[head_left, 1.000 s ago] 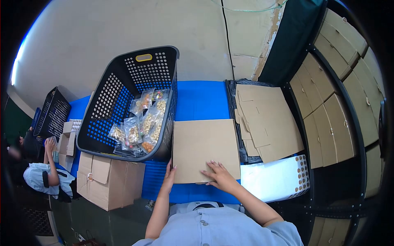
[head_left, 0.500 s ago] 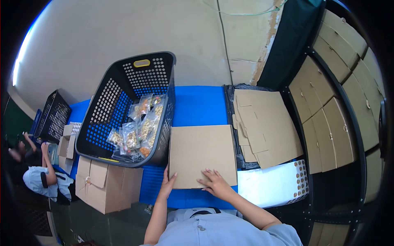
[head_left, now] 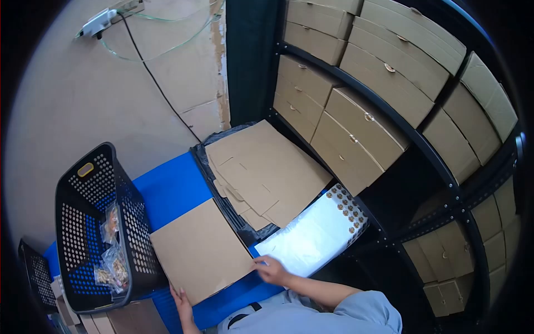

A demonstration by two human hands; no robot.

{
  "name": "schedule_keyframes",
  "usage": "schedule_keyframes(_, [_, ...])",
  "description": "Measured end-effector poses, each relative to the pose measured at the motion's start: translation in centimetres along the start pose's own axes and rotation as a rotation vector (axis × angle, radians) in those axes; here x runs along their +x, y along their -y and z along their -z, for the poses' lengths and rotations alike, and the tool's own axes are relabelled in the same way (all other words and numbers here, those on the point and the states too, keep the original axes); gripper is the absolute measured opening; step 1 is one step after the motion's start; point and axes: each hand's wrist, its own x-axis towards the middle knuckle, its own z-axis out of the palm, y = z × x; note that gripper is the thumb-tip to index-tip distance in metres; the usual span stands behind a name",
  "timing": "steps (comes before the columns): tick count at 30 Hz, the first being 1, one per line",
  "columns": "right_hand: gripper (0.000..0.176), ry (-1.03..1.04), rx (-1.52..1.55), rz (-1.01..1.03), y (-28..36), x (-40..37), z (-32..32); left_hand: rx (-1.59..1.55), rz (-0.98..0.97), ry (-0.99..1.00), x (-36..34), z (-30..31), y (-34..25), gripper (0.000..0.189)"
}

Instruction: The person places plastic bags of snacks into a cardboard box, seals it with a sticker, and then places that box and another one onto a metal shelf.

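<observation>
A flat, closed cardboard box (head_left: 203,250) lies on the blue table in front of me. My left hand (head_left: 182,302) rests at its near left corner, fingers stretched along the edge and thumb apart. By the box's right corner is my right hand (head_left: 271,270), its fingers bent together; whether anything is between them is hidden. Just beyond that hand lies a glossy white sheet stack (head_left: 308,236) with rows of round brown stickers (head_left: 347,207) at its far end.
A black perforated basket (head_left: 136,222) holding small clear packets (head_left: 114,267) stands left. Flattened cardboard pieces (head_left: 272,170) lie on black plastic behind the box. A black shelf rack (head_left: 439,161) with cardboard boxes rises at right. A power strip (head_left: 100,22) hangs on the wall.
The view has swung right. My right hand has lifted off the box's top and moved to its right corner beside the white sheets, fingers now bent. The left hand stays at the box.
</observation>
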Motion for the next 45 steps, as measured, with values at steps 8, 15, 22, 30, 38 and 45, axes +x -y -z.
schedule_keyframes(8, [0.043,-0.979,-0.818,-0.861,-16.2,-9.0,12.9,-0.008,-0.004,-0.021,-0.8,-0.5,-1.0,0.053])
schedule_keyframes(15, [0.047,-1.016,-0.928,-1.35,-18.7,-14.2,17.5,-0.021,-0.047,-0.003,-0.1,-0.2,0.2,0.054])
schedule_keyframes(22, [0.048,-1.2,-0.745,-1.279,-21.2,-17.1,18.3,-0.024,-0.037,-0.012,-0.1,0.1,0.7,0.055])
schedule_keyframes(30, [0.046,-1.372,-0.77,-1.291,-22.6,-17.7,17.3,-0.078,-0.03,0.012,-0.1,0.0,0.4,0.055])
schedule_keyframes(38, [0.038,-1.502,-0.658,-1.372,-21.3,-15.9,17.8,-0.088,-0.035,0.043,-0.5,-0.6,-1.0,0.054])
schedule_keyframes(45, [0.04,-1.51,-0.625,-1.303,-21.6,-16.5,17.8,-0.099,-0.046,0.028,-0.2,-0.2,-0.1,0.054])
